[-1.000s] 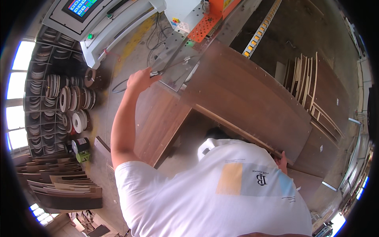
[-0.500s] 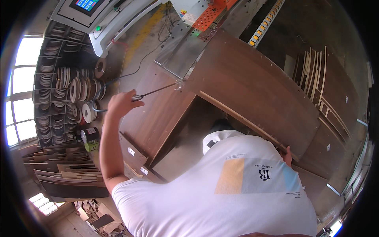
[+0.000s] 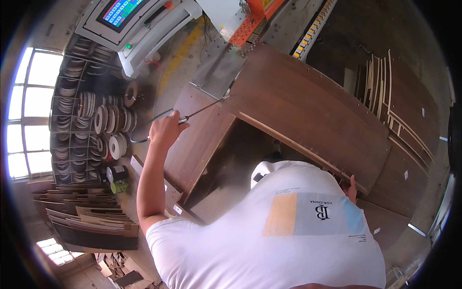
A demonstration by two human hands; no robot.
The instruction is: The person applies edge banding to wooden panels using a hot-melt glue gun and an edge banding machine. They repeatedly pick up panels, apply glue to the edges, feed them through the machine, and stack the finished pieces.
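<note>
My left hand (image 3: 164, 131) is closed round the handle of an air blow gun (image 3: 183, 119). The gun's long thin nozzle points across to the left end of a large brown panel (image 3: 308, 103), with a hose trailing behind my fist. At the panel's near right corner is my right hand (image 3: 352, 191), its thumb raised and its other fingers mostly hidden at the edge; it appears to grip there. Under the nozzle, a second brown board (image 3: 199, 139) slopes toward me. My white shirt fills the lower middle.
A grey machine with a lit control screen (image 3: 119, 13) stands at the far left, and an orange machine part (image 3: 248, 29) beyond the panel. A roller rail (image 3: 313, 31) runs off the far side. Edging rolls (image 3: 115, 119) fill a left rack. Stacked boards (image 3: 91, 226) and strips (image 3: 380, 86) lie around.
The view has shifted and turned slightly. My left hand sits a little farther right in the picture, its nozzle still at the panel's left end. My right hand stays at the panel's corner.
</note>
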